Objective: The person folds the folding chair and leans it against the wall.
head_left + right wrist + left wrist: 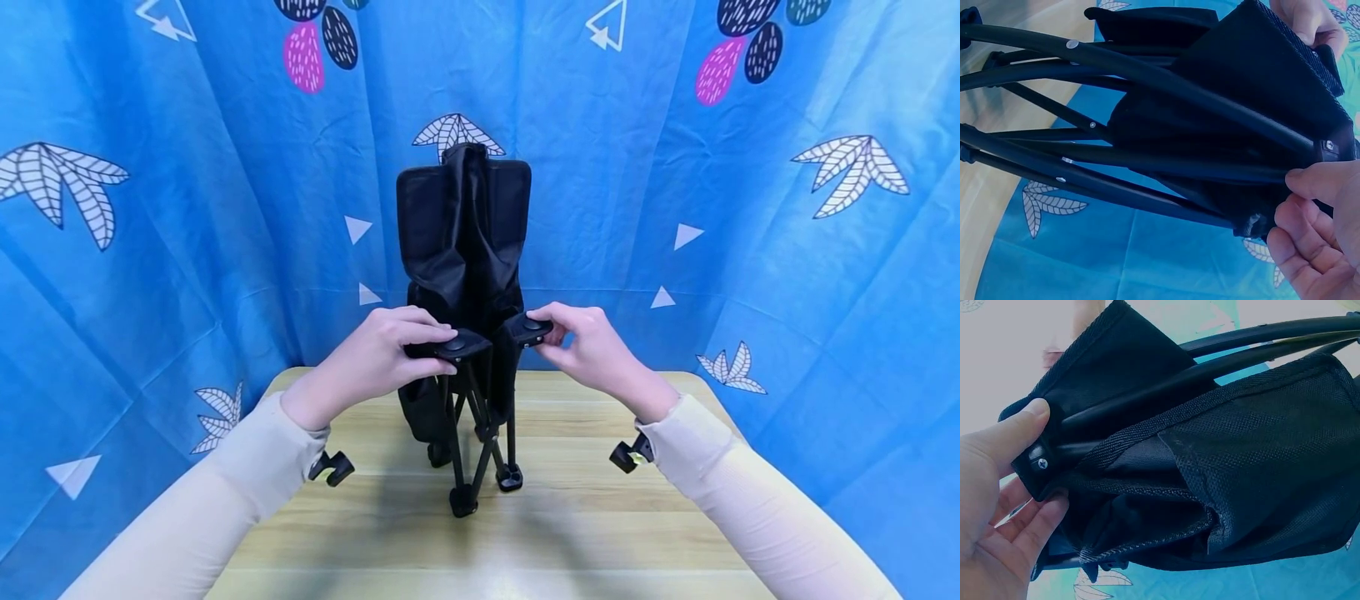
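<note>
A black folding camp chair (476, 258) stands upright and mostly folded, its fabric gathered between crossed dark tube legs. My left hand (371, 354) pinches one front corner of the chair, thumb on one side and fingers on the other. In the left wrist view the thumb (1025, 425) lies beside a small screw at that corner, near a sagging fabric pocket (1272, 456). At the opposite front corner, my right hand (588, 342) grips the cloth and tube end. Several tubes (1147, 156) run away from the fingers in the right wrist view.
The chair's feet (463, 500) rest on a light wooden table (600, 525). Behind and to both sides hangs a blue patterned curtain (615, 208). Each sleeve carries a small black mount at the wrist.
</note>
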A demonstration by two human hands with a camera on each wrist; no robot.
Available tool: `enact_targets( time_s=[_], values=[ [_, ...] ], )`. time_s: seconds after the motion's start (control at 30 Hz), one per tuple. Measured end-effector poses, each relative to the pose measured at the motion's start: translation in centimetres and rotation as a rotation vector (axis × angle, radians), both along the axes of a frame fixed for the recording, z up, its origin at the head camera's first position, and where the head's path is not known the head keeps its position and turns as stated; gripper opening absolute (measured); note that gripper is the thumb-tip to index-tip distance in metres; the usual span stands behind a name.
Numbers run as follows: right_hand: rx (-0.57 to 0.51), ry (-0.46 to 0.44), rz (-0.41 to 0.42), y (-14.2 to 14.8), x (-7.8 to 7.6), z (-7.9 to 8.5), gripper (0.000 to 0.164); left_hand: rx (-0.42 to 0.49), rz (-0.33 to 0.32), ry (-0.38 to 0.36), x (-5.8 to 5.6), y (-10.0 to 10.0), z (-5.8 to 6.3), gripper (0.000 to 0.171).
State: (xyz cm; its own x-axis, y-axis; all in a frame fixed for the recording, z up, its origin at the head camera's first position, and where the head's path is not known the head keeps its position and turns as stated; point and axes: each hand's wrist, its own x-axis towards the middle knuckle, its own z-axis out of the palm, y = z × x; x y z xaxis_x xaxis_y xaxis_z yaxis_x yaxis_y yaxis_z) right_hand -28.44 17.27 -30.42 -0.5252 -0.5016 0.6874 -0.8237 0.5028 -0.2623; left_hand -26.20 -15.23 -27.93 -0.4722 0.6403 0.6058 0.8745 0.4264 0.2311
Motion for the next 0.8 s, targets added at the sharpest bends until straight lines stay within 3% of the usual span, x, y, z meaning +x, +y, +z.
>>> enact_targets(
  time_s=[0.8],
  values=[
    [0.000, -0.031, -0.012, -0.15, 0.29, 0.27, 0.034, -0.019, 0.034, -0.037, 0.14, 0.52, 0.33, 0.040]
  ],
)
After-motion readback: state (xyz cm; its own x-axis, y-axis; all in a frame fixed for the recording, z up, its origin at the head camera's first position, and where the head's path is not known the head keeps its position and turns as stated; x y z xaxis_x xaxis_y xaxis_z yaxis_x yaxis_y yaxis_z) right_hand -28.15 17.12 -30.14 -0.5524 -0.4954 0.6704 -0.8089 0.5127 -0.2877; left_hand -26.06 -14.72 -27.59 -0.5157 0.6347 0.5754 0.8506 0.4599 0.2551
